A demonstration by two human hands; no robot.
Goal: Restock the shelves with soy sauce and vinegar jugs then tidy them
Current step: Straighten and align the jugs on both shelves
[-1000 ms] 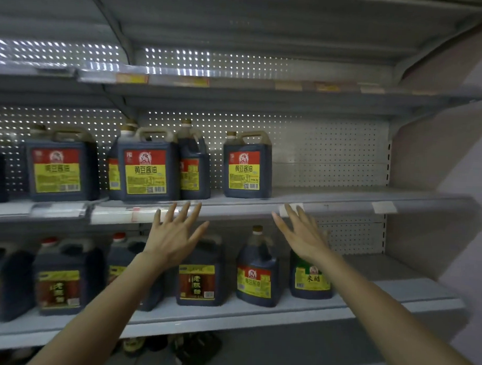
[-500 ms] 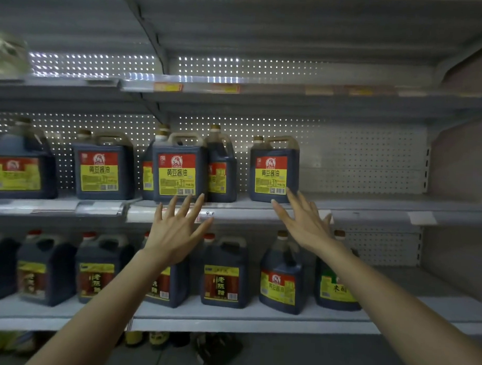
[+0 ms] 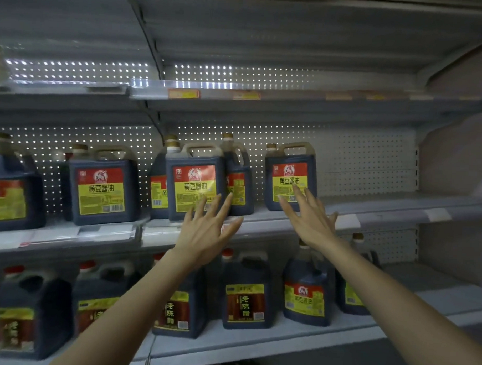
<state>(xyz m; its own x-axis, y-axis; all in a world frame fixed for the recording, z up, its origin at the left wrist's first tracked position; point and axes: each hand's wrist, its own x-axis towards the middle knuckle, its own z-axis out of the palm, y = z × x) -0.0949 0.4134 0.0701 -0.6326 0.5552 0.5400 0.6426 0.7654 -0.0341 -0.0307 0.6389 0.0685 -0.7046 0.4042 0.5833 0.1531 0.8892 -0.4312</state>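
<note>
Both hands are raised in front of the middle shelf (image 3: pixel 383 209), palms turned away from the camera. The fingers of the left hand (image 3: pixel 208 230) are spread wide, their tips seen over the lower right corner of the centre soy sauce jug (image 3: pixel 193 186). The fingers of the right hand (image 3: pixel 308 217) are likewise spread and straight, the tips seen over the label of the right soy sauce jug (image 3: pixel 289 181). Whether either jug is touched cannot be told.

Both jugs are stood near the shelf's front edge. A gap is left between them, in which a narrower jug (image 3: pixel 236 179) is set further back and turned side-on. To the right of the right jug, a long stretch of grey shelf board runs to the side wall.

The jugs are squarish, of clear plastic filled with dark liquid, with moulded handles and tan caps. They are upright, long axis vertical, red-and-yellow labels faced outward. A perforated metal back panel (image 3: pixel 366 162) is seen behind them.

On the lower shelf (image 3: pixel 435 298), red-capped vinegar jugs (image 3: pixel 245 294) are stood upright.
</note>
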